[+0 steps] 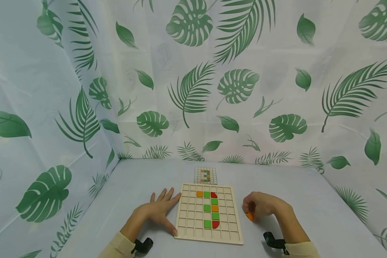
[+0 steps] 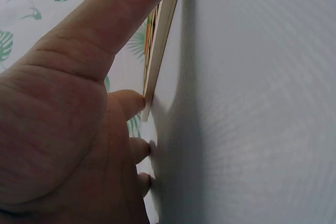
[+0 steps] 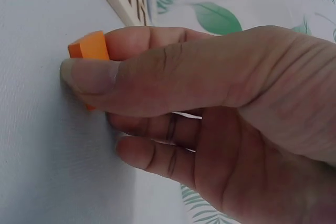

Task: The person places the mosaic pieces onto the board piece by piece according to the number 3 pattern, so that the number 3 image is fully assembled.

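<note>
A wooden grid board (image 1: 187,215) lies flat on the table, with orange, green and red tiles set in some of its squares. My left hand (image 1: 161,211) is spread along the board's left side, thumb and a fingertip at its edge. In the left wrist view, the thumb (image 2: 105,30) reaches the board's side (image 2: 157,61). Right of the board, my right hand (image 1: 261,207) pinches an orange block (image 3: 93,46) between thumb and finger, low over the table. Part of the block is hidden behind the thumb.
A small card (image 1: 196,175) printed with a grid and coloured squares lies just behind the board. Leaf-patterned curtains (image 1: 242,143) stand at the back and sides of the white table (image 1: 277,175). A black device (image 1: 143,245) is strapped at each wrist.
</note>
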